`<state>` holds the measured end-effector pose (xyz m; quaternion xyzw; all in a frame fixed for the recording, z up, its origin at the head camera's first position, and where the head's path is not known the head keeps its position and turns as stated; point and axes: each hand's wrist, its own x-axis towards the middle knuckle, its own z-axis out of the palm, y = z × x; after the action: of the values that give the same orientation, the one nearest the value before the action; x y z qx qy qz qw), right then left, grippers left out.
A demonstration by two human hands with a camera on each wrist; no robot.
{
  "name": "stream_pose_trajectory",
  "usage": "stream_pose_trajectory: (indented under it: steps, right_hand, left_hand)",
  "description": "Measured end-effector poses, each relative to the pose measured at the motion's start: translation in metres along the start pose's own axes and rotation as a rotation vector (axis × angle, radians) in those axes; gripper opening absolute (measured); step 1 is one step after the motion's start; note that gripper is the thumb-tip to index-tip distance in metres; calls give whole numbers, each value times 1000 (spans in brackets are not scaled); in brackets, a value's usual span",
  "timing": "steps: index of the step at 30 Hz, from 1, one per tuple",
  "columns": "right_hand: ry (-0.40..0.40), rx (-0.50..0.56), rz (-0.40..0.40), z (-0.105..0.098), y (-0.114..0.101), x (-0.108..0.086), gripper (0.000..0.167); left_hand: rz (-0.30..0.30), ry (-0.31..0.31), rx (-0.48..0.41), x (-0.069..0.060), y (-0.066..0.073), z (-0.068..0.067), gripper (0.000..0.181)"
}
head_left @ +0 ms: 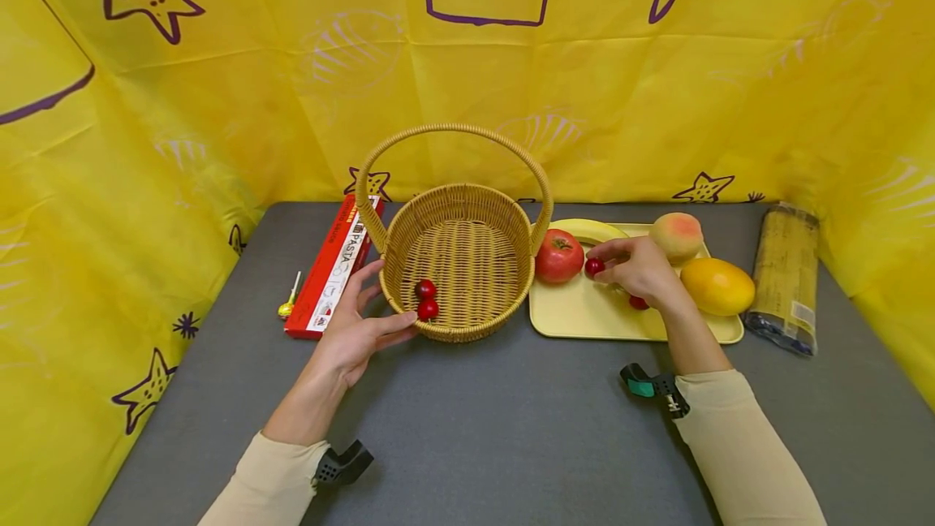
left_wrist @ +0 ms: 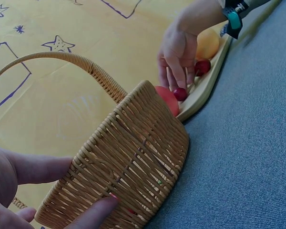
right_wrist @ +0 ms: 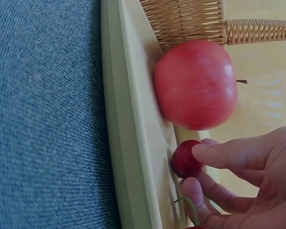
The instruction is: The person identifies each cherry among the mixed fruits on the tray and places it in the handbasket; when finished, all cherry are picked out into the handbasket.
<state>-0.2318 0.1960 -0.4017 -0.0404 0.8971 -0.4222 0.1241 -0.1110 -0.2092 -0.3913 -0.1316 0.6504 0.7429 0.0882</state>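
A round wicker basket with a tall handle stands on the table, with two red cherries in its front left part. My left hand rests against the basket's outer left side, thumb and fingers spread and fairly straight. Over the cream tray, my right hand pinches a dark red cherry between thumb and fingers. Just left of that cherry sits a red apple. Another cherry lies under the right hand, partly hidden; a green stem shows near the fingers.
A banana, a peach and a yellow mango also lie on the tray. Right of it is a wrapped bamboo-like roll. A red pasta box and a lollipop lie left of the basket. Yellow cloth hangs behind.
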Motion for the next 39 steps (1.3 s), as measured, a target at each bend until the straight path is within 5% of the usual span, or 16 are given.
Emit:
stream_pose_trajectory:
  steps: [19, 39]
  right_hand:
    - [-8, -41, -1, -1, -1, -2, 36]
    - [0, 31, -8, -12, -3, -7, 38]
  left_hand:
    - [-1, -10, 3, 0, 1, 0, 97]
    - [7, -15, 7, 0, 1, 0, 98]
